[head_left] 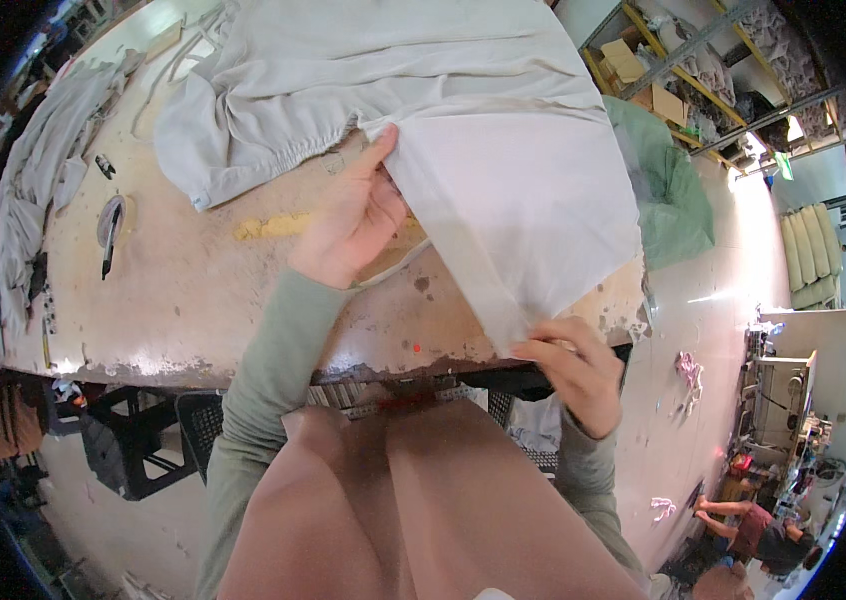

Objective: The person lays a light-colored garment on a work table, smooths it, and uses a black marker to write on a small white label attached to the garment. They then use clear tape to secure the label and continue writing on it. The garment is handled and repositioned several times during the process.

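A pale grey-white garment (408,75) with a gathered elastic edge lies over the far part of the worn wooden table (190,300). My left hand (363,210) pinches the top end of a folded edge on its white fabric panel (535,187), thumb near the gathers. Nearer the table's front edge, my right hand (573,367) grips the lower corner of that panel between thumb and fingers. The folded edge runs taut and slanting between both hands. A pale cord or strip (400,262) passes beside my left wrist.
On the left lie a tape roll (122,217), a pen (108,251), a small black tool (104,166) and heaped grey fabric (55,150). Green material (663,180) hangs at the right edge. Black crates (130,442) stand below. Another person (760,532) is far off at lower right.
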Available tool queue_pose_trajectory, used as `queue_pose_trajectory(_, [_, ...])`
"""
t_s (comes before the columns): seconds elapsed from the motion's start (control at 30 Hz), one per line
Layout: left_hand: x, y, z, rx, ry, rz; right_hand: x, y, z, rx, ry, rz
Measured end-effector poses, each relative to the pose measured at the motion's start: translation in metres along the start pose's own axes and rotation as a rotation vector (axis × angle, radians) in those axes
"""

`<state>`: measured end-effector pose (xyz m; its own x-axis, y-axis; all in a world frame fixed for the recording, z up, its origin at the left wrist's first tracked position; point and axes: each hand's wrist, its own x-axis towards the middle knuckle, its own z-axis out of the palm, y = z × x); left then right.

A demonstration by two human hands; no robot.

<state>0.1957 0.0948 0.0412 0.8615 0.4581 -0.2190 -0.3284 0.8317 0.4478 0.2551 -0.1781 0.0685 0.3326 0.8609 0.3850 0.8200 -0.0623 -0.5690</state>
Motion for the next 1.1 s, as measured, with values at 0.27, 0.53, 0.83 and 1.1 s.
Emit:
queue_pose_trajectory(0.27, [-0.023, 0.038, -0.008, -0.052, 0.1, 0.292, -0.015, 0.007, -0.046, -0.156, 0.181, 0.116])
queue_pose_trajectory(0.53, [-0.066, 0.08, -0.052, 0.108, 0.249, 0.534, -0.038, 0.044, -0.072, -0.361, 0.353, 0.284])
queue_pose_trajectory(0.83, [-0.141, 0.081, -0.138, 0.248, 0.547, 0.534, -0.063, 0.127, -0.077, -0.394, 0.368, 0.505])
queue_pose_trajectory(1.1, [-0.171, 0.079, -0.173, 0.295, 0.512, 0.47, -0.009, 0.07, 0.0, -0.089, 0.19, 0.383])
